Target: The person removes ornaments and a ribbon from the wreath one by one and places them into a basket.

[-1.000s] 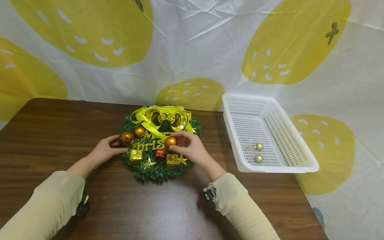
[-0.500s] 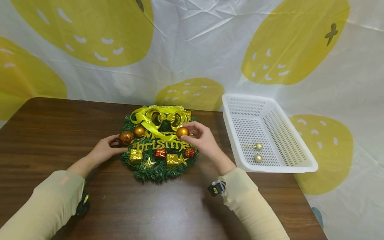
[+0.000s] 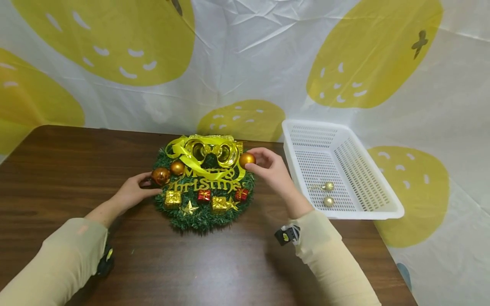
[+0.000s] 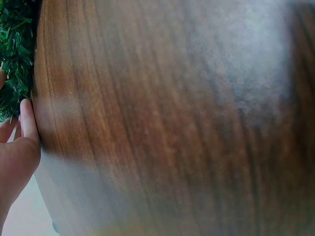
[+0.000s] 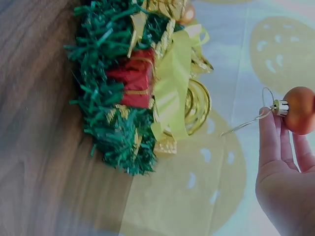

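A green tinsel Christmas wreath (image 3: 203, 223) lies on the table, decorated with gold lettering, small gift boxes (image 3: 219, 204), gold stars, gold bells (image 3: 228, 154) and yellow ribbon. My left hand (image 3: 132, 193) grips its left edge, fingers beside a shiny brown bauble (image 3: 160, 176); in the left wrist view the fingertips meet the green tinsel (image 4: 17, 54). Above the right rim of the wreath, my right hand (image 3: 273, 172) pinches an orange bauble (image 3: 247, 160) between thumb and fingers. The right wrist view shows this bauble's gold cap and thin wire (image 5: 246, 125), apart from the wreath.
A white perforated basket (image 3: 296, 182) stands to the right of the wreath, holding two small gold baubles (image 3: 328, 201). Behind the dark wooden table (image 3: 160, 263) hangs a white cloth (image 3: 245, 63) printed with yellow fruit.
My right hand has moved right and away from me with the orange bauble, uncovering more lettering and a red gift box. The left hand stays at the wreath's edge.
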